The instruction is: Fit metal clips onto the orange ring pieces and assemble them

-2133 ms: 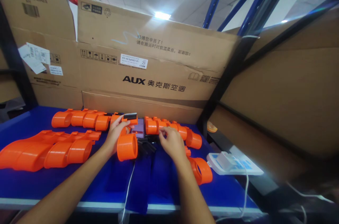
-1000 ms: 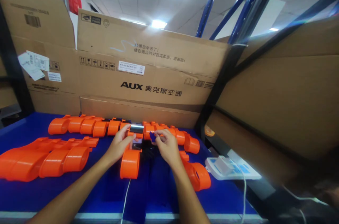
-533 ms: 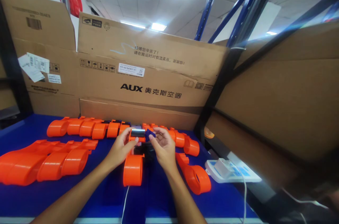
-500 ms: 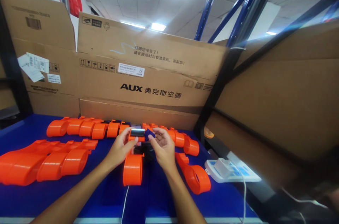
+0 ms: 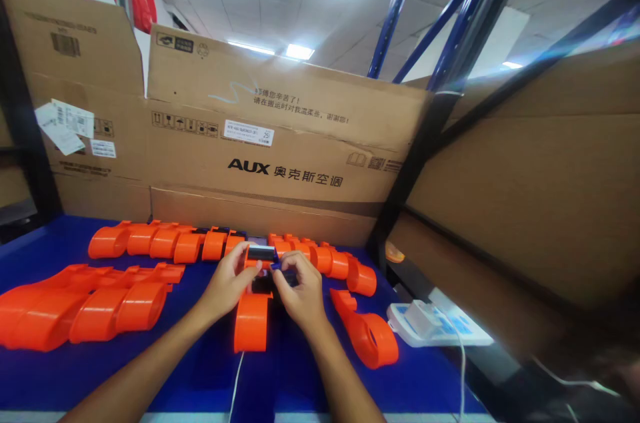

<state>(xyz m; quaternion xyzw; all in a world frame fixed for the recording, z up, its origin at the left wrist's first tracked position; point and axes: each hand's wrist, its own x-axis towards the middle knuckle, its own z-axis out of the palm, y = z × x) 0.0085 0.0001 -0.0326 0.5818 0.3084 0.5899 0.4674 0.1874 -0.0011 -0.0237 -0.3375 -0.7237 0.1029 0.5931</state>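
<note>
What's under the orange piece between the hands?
Under the orange piece: blue tabletop and a white cable running to the near edge. Left hand and right hand hide most of a dark object.

The big cardboard box (image 5: 210, 163) bore "AUX 奥克斯空调" in black; its upper flap (image 5: 200, 76) carried "师傅您辛苦了!请在搬运时对我温柔些,谢谢您!"; a white label (image 5: 249, 133) showed a large "25", its finer print too small to read; the left box (image 5: 90, 16) had a barcode with illegible digits; the paper slips (image 5: 64, 123) there were unreadable.
</note>
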